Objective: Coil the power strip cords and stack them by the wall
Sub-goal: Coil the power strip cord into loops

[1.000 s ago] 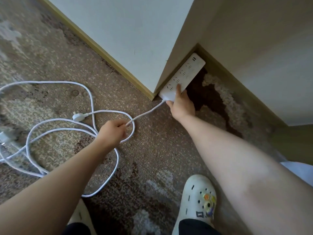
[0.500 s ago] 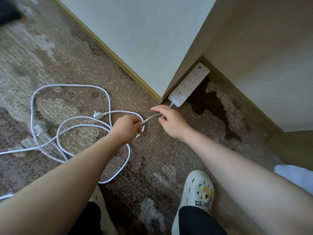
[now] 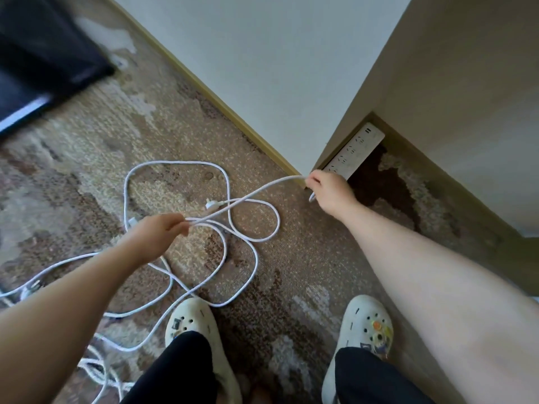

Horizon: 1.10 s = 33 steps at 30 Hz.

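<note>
A white power strip (image 3: 357,150) lies on the carpet against the wall in the corner recess. Its white cord (image 3: 250,196) runs taut from my right hand (image 3: 329,192), which pinches it just in front of the strip, to my left hand (image 3: 157,233), which grips it lower left. Past my left hand the cord sprawls in loose loops (image 3: 175,182) over the carpet. A white plug (image 3: 211,204) lies among the loops. More white cord (image 3: 99,371) is tangled at the bottom left.
My two feet in white clogs (image 3: 192,325) (image 3: 367,325) stand on the patterned brown carpet, the left one touching a loop. A white wall corner (image 3: 303,173) juts out beside the strip. A dark object (image 3: 43,59) sits at the top left.
My right hand took hold of the cord near the strip and lifted it. My left hand pulled back left, stretching the cord between both hands. The view widened and my left foot came into sight.
</note>
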Tool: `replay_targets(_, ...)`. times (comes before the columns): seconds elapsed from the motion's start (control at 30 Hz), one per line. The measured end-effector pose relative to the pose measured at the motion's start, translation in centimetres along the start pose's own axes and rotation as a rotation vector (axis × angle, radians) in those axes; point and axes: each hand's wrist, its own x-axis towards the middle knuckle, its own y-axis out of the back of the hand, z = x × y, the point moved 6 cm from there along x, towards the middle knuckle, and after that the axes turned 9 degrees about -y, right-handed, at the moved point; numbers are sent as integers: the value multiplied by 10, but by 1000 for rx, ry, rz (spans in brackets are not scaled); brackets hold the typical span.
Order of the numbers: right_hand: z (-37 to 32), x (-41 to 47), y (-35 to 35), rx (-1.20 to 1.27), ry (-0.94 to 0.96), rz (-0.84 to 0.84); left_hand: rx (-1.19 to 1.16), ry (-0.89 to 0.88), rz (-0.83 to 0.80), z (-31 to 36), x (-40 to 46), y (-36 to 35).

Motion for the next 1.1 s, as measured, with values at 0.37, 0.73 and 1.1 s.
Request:
replay_targets(0.37, -103, -73, 22, -33, 443, -78, -218, -108, 316, 105, 7, 66)
replay_targets(0.73, -56, -83, 59, 231, 16, 122, -133, -18, 362, 53, -57, 77)
replay_targets(1.1, -97, -128, 92, 478, 120, 85, -506, -251, 414, 150, -54, 89)
